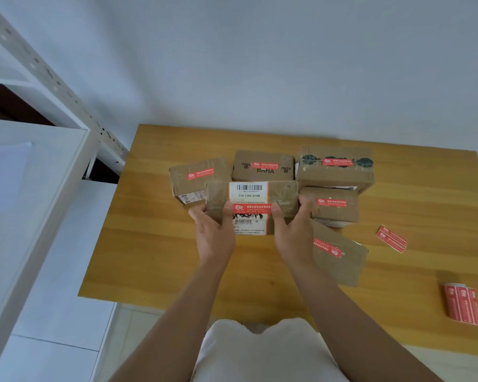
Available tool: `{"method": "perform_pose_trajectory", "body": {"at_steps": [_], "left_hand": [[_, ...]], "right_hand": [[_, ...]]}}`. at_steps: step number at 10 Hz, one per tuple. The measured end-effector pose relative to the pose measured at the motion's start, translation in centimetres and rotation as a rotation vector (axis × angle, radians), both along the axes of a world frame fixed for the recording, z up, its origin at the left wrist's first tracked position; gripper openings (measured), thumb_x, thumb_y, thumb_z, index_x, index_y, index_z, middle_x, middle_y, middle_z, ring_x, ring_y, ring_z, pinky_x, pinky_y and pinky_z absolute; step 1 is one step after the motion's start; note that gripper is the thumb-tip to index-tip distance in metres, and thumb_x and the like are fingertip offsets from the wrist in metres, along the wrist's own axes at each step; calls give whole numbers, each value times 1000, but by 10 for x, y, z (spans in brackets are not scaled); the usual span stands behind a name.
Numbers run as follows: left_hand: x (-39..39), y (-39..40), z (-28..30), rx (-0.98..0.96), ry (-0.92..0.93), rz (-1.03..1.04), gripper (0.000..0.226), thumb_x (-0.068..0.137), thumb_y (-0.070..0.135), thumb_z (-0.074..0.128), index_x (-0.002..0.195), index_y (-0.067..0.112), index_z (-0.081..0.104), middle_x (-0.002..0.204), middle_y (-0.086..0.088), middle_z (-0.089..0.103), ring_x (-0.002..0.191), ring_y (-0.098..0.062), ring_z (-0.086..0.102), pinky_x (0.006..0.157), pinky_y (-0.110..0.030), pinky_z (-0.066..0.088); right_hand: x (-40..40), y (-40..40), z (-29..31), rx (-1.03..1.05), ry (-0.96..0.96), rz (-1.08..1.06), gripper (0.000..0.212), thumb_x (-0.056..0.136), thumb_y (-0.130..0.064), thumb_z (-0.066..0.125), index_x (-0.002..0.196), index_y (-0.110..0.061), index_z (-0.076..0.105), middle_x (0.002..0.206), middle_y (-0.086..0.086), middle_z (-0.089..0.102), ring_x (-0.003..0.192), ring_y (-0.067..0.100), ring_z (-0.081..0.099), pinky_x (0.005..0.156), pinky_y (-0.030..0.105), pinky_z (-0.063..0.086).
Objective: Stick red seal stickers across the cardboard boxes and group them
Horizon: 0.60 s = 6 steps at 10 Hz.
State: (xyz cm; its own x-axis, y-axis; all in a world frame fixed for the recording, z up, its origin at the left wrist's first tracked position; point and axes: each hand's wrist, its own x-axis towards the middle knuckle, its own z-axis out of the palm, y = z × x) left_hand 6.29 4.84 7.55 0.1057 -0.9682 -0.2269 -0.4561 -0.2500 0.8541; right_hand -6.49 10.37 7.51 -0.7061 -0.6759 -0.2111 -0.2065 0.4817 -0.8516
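I have both hands on one cardboard box (260,201), held up over the wooden table (155,252) in front of the group. My left hand (214,230) grips its left end, thumb on the front face; my right hand (291,230) grips the right end, fingers curled round the far edge, thumb also on the front. Between the two thumbs a red seal sticker (251,208) lies flat across the box, over a white shipping label (249,193) with a barcode. The box is closed and I cannot tell what is in it. Behind it sit other closed boxes, each with its own red seal: a left rear box (196,172), just beside it a middle box printed BAHA (262,166), and to the right a taped box with dark blotches (335,166), which rests on top of a lower box (333,205). One more box (338,255) lies tilted, nearer me, under and to the right of my right forearm, its seal running aslant. Their contents are hidden too. Well apart on the right of the table lie a loose strip of stickers (391,238) and, nearer the table edge, a sticker roll (462,304). White metal shelving (39,78) stands to the left of the table.
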Motion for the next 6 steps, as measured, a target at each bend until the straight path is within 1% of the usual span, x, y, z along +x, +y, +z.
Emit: {"method": "perform_pose_trajectory", "body": {"at_steps": [1, 2, 3, 4, 5, 6], "left_hand": [[25, 9, -26, 104, -55, 21, 31, 100, 40, 44, 111, 13, 34, 102, -3, 56, 79, -14, 57, 55, -29, 41], [48, 15, -61, 280, -146, 53, 44, 97, 43, 47, 129, 13, 38, 128, -10, 44, 111, -28, 50, 85, -42, 46], [65, 19, -89, 449, -224, -47, 62, 94, 43, 53, 145, 16, 30, 143, -9, 30, 129, -33, 36, 104, -52, 39], [72, 13, -101, 522, -220, -175, 71, 93, 45, 53, 152, 22, 21, 149, -5, 24, 129, -36, 38, 104, -53, 40], [70, 2, -100, 531, -203, -192, 70, 94, 47, 50, 153, 23, 21, 152, -4, 22, 131, -34, 39, 105, -52, 40], [63, -7, -98, 414, -297, -124, 63, 95, 46, 46, 150, 20, 28, 151, -11, 28, 134, -35, 34, 108, -50, 35]], "right_hand": [[20, 10, -33, 133, -57, 80, 54, 97, -46, 48, 144, -24, 32, 131, -1, 48, 115, 15, 52, 91, 34, 48], [39, 19, -66, 335, -111, 199, 64, 92, -52, 52, 146, -24, 32, 142, 3, 32, 129, 23, 40, 104, 41, 41], [48, 24, -84, 433, -280, 237, 67, 88, -43, 58, 146, -21, 32, 149, 4, 32, 136, 27, 34, 110, 46, 35], [45, 22, -95, 422, -354, 213, 83, 73, -50, 55, 147, -24, 30, 145, 1, 44, 130, 23, 43, 107, 47, 40], [41, 15, -106, 425, -343, 209, 78, 77, -47, 56, 147, -25, 28, 138, -2, 51, 123, 21, 51, 100, 47, 48], [37, 7, -91, 388, -164, 228, 54, 84, -43, 59, 131, -24, 41, 120, -4, 58, 105, 15, 58, 86, 41, 55]]}}
